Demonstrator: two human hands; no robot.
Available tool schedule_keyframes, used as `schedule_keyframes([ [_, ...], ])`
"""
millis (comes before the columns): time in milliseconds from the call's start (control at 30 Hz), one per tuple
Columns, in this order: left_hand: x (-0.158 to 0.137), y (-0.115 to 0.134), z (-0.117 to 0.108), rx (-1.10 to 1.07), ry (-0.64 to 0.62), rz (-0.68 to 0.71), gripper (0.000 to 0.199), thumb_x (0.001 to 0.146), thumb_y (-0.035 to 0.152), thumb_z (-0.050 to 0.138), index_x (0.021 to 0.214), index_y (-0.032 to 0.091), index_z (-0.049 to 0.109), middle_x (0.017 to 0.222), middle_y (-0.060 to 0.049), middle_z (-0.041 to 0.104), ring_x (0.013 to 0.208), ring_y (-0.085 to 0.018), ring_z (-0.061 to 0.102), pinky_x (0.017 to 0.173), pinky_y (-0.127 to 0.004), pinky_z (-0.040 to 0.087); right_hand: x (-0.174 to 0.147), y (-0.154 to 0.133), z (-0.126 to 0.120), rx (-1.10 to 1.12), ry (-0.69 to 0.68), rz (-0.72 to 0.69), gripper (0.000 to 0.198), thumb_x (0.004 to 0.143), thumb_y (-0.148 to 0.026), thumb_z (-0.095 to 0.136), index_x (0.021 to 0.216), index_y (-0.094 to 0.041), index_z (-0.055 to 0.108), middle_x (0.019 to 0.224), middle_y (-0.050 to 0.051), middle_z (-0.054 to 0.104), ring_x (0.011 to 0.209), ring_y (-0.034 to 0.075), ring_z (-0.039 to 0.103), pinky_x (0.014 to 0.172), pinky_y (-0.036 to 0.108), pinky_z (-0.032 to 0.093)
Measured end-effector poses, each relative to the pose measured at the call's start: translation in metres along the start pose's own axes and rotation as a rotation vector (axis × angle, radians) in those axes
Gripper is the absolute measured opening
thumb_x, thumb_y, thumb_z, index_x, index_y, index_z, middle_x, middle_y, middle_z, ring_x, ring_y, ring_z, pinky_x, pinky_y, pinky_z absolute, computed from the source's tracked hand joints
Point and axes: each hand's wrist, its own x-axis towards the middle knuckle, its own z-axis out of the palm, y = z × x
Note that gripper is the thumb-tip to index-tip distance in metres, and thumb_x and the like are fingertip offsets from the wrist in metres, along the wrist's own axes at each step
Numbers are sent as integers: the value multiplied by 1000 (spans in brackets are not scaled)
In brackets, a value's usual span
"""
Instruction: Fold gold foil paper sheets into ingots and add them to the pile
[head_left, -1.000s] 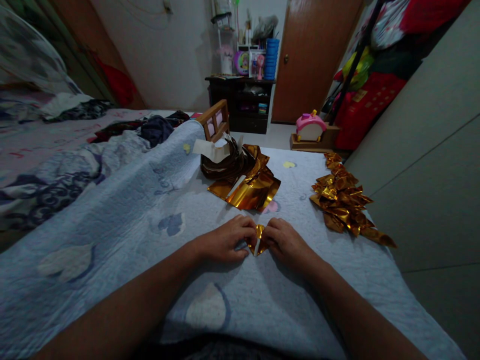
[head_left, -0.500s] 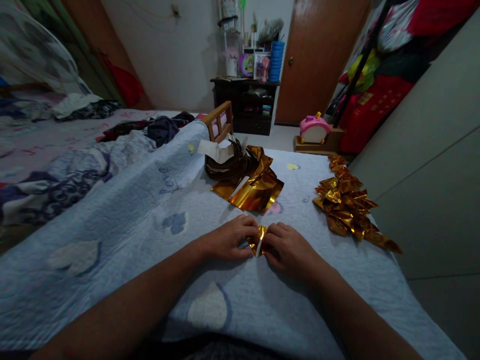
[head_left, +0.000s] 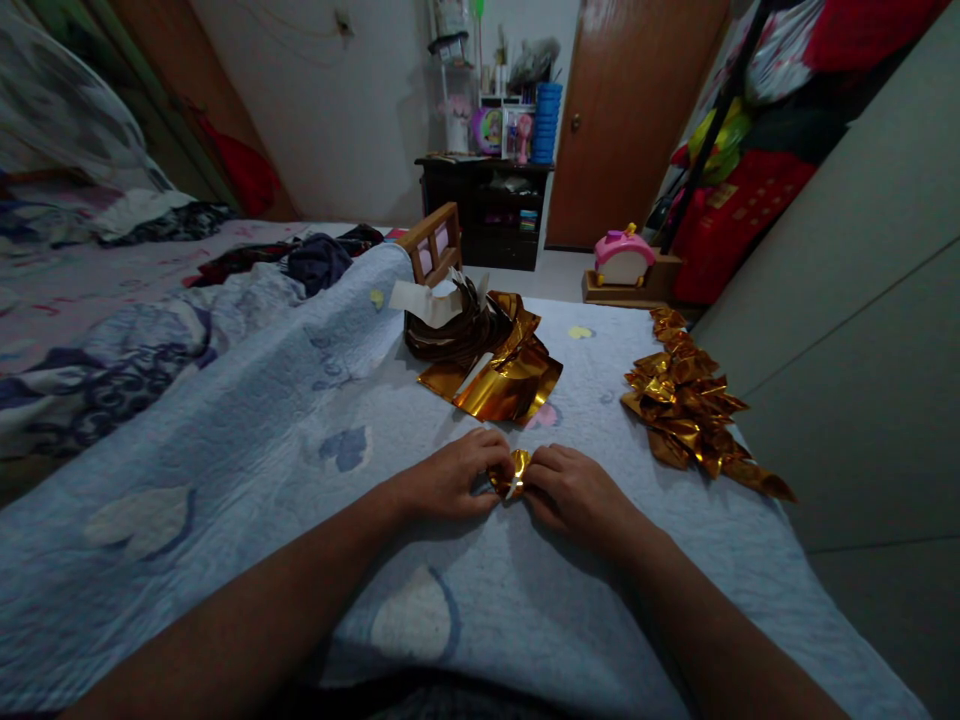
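Head view, looking forward and down: I see both of my hands meeting just below the middle of the frame on a pale blue quilt (head_left: 247,420) with faded heart patches. My left hand (head_left: 450,480) and right hand (head_left: 574,490) lie knuckles up, fingertips turned in toward each other, and between them sits a small piece of gold foil paper (head_left: 516,470). Both hands are closed on it in a pinch, thumb and fingertips pressed together on its two edges. Only a sliver of gold shows between the fingers, so I cannot tell its exact shape. I judge the hands rest low on the quilt so the soft surface backs the paper while it is creased.

Just above the hands, at the centre of the frame, lies a loose stack of flat gold foil sheets (head_left: 499,385), within easy reach. Touching its far edge is a dark curled bundle topped with a white paper wrapper (head_left: 427,300), probably the packaging the sheets came from. To the right of centre, well apart from the hands, a heap of folded gold foil pieces (head_left: 690,405) runs along the quilt's right edge, kept separate from the unfolded sheets.

At the upper middle stands a wooden door (head_left: 630,110), a dark cabinet (head_left: 487,205) beside it, and a pink toy (head_left: 621,255) on the floor.
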Motion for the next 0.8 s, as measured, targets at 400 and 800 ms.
schedule_keyframes([
  [400, -1, -16, 10, 103, 113, 98, 11, 96, 20, 60, 92, 17, 70, 92, -6, 67, 88, -19, 61, 80, -30, 47, -1, -4, -4, 67, -19, 50, 13, 85, -14, 67, 98, -15, 68, 96, 9, 66, 89, 23, 57, 82, 36, 47],
  [800, 2, -13, 14, 122, 146, -67, 7, 95, 23, 60, 90, 18, 64, 84, -3, 64, 81, -18, 58, 74, -29, 43, -1, 2, 5, 183, 15, 231, 15, 95, -10, 56, 96, -17, 69, 91, 6, 66, 89, 20, 59, 81, 32, 45],
])
